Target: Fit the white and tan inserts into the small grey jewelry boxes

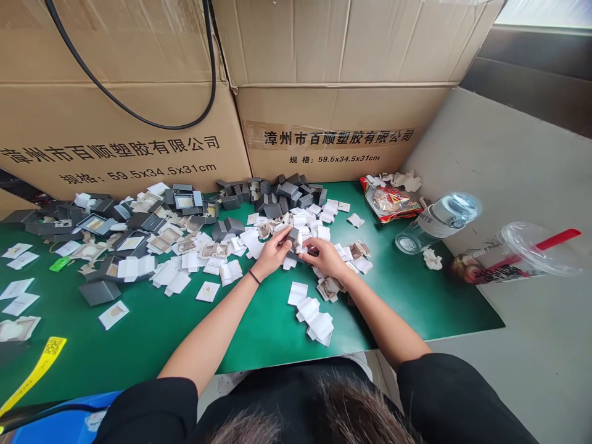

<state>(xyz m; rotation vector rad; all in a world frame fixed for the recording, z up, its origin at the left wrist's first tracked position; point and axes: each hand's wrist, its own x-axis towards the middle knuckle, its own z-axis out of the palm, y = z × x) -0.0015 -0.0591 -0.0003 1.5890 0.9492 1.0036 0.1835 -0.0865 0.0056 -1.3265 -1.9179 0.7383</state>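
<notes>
My left hand (274, 253) grips a small dark grey box (293, 234) between thumb and fingers, just above the middle of the pile. Close on its right, my right hand (326, 256) has thumb and fingertips pinched together at a small white piece (300, 241) against the box. Whether that piece is paper or an insert is too small to tell. Around both hands lie loose folded white papers (253, 240) and crumpled beige inserts (329, 287). More dark grey boxes (289, 190) are heaped behind the hands.
Further boxes, some open (132, 244), spread across the left of the green table (176, 333). Cardboard cartons (333, 111) wall off the back. On the right are a red snack bag (388, 200), a clear bottle (437, 222) and a plastic cup (513, 253) with a red straw.
</notes>
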